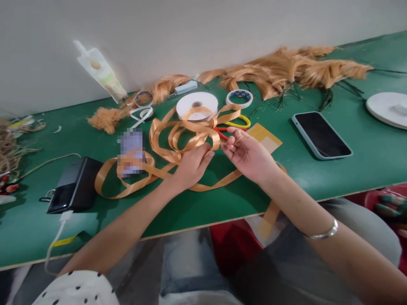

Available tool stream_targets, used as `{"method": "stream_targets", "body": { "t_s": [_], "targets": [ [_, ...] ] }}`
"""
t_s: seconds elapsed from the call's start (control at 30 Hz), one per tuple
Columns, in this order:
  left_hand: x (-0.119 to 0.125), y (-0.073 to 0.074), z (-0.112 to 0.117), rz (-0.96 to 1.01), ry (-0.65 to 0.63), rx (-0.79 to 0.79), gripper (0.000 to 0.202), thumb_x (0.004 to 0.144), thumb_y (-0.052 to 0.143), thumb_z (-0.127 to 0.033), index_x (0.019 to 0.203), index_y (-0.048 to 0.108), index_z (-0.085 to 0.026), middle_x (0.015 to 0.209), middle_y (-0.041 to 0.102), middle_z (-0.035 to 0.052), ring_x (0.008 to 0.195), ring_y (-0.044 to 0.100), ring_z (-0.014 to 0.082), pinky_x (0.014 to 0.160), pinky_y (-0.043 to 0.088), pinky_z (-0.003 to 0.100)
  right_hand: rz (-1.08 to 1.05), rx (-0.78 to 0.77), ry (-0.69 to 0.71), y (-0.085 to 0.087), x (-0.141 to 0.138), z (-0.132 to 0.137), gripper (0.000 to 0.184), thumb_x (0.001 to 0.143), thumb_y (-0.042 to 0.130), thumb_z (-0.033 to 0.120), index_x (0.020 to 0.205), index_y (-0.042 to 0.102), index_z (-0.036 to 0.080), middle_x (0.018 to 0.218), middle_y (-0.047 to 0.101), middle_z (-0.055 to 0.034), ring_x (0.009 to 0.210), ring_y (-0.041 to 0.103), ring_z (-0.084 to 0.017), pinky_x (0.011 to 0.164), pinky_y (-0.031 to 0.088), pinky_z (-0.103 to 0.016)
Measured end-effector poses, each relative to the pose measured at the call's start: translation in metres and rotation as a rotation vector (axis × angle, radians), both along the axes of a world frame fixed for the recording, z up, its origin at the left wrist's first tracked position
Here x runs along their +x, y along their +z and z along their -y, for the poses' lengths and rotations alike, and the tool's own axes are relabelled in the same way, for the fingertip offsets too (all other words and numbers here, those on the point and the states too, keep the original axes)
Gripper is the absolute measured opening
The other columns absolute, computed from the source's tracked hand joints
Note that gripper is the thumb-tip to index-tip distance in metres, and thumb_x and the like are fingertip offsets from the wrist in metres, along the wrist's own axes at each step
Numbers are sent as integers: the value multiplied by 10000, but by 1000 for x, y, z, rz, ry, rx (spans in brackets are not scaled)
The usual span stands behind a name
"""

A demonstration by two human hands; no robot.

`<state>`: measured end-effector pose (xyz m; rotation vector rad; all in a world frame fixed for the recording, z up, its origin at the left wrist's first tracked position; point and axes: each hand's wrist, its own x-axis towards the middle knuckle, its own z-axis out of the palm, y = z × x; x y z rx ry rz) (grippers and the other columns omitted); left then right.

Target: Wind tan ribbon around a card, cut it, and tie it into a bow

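Pinching the ribbon [190, 144] in our left hand [193, 164], thumb and fingers together on it, we've got a curl of it sticking out toward our right hand [244, 156], which sits just beside with fingertips bunched; honestly can't tell if those are on anything. Most of the ribbon is heaped in loops just beyond the left hand, so that's the nearer one, and a loose length runs roughly left to right across the smooth green tabletop [219, 207]. It's flat, shiny, peachy satin-looking stuff. Behind: a round white spool [185, 103] and feathery tan bundles [280, 67].
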<state>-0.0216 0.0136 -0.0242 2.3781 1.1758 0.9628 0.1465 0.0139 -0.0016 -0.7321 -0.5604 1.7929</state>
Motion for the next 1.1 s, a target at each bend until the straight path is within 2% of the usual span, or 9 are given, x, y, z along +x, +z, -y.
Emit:
{"method": "stream_targets", "body": {
  "t_s": [0.17, 0.3, 0.4, 0.5, 0.63, 0.73, 0.8, 0.93, 1.1],
  "targets": [
    [-1, 1, 4, 28, -93, -69, 388, 949, 253, -376, 692, 460, -172, 557, 473, -16, 509, 471, 99, 514, 350, 232, -37, -94, -50, 7, -1, -1, 266, 941, 354, 182, 821, 591, 176, 561, 504, 69, 483, 495, -10, 723, 502, -145],
    [0, 4, 5, 183, -6, -193, 457, 948, 250, -400, 648, 504, -167, 518, 466, -15, 491, 460, 94, 519, 365, 236, 0, -75, -72, 5, 0, -2, 247, 925, 356, 154, 803, 570, 183, 520, 436, 78, 404, 364, -15, 579, 456, -136],
    [1, 3, 2, 340, 70, -297, 481, 939, 258, -442, 667, 541, -163, 514, 461, -12, 494, 465, 95, 513, 369, 236, 138, 68, -61, 3, 3, -3, 178, 880, 401, 141, 801, 555, 181, 489, 423, 79, 377, 268, -30, 435, 336, -158],
    [0, 1, -4, 472, 133, -343, 485, 931, 259, -473, 761, 585, -157, 507, 452, -19, 489, 459, 94, 510, 373, 231, 477, 315, 40, 2, 6, -3, 98, 824, 481, 169, 870, 569, 172, 475, 497, 61, 383, 314, -49, 411, 268, -188],
    [-1, 2, -8, 514, 173, -334, 488, 930, 263, -481, 853, 614, -150, 478, 464, -28, 467, 451, 88, 535, 395, 226, 1241, 669, 177, 1, 7, 1, 314, 771, 514, 117, 1071, 598, 160, 569, 614, 5, 523, 530, -118, 558, 391, -240],
    [-1, 5, -6, 497, 165, -376, 494, 931, 254, -484, 931, 618, -151, 419, 433, -46, 396, 403, 82, 472, 363, 218, 1751, 723, 124, -4, 6, 2, 382, 814, 445, 131, 1165, 591, 172, 681, 660, -58, 613, 591, -184, 598, 403, -286],
    [-1, 8, -4, 492, 150, -409, 494, 934, 249, -480, 983, 614, -151, 397, 402, -57, 364, 364, 79, 427, 322, 215, 1925, 661, 45, -6, 7, 1, 369, 846, 400, 157, 1154, 603, 164, 672, 653, -84, 605, 592, -210, 580, 392, -302],
    [-1, 10, -1, 483, 96, -467, 508, 934, 239, -485, 1040, 605, -149, 399, 367, -65, 359, 319, 77, 411, 288, 219, 1754, 569, -192, -6, 11, -4, 272, 835, 431, 144, 976, 662, 160, 620, 618, -56, 589, 574, -188, 617, 414, -320],
    [-1, 7, -2, 511, 25, -523, 514, 923, 253, -510, 1041, 596, -145, 394, 312, -75, 356, 288, 78, 402, 254, 227, 756, 335, -238, -2, 12, -9, 142, 855, 493, 205, 822, 626, 170, 624, 611, -6, 600, 602, -115, 681, 493, -280]
  ]
}}
